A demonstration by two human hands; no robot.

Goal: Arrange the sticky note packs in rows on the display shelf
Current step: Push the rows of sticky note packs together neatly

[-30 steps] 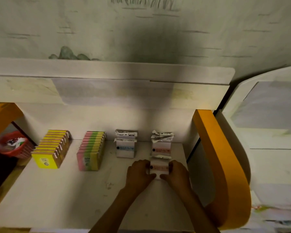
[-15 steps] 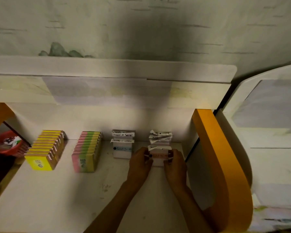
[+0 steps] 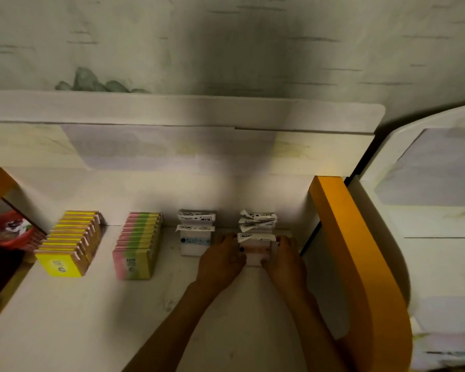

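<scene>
Four rows of sticky note packs stand on the white display shelf (image 3: 65, 331). From the left they are a yellow row (image 3: 70, 242), a pink and green row (image 3: 137, 245), a white row with blue print (image 3: 196, 234) and a white row with pink print (image 3: 257, 224). I cannot count the packs in each row. Two hands hold one pack (image 3: 255, 251) at the front of the pink-print row. The left hand (image 3: 220, 261) has its grip curled round the pack's left side, and the right hand (image 3: 286, 260) has its grip curled round the right side. One orange panel (image 3: 360, 264) stands just right of the hands. One red basket (image 3: 14, 232) sits far left.
</scene>
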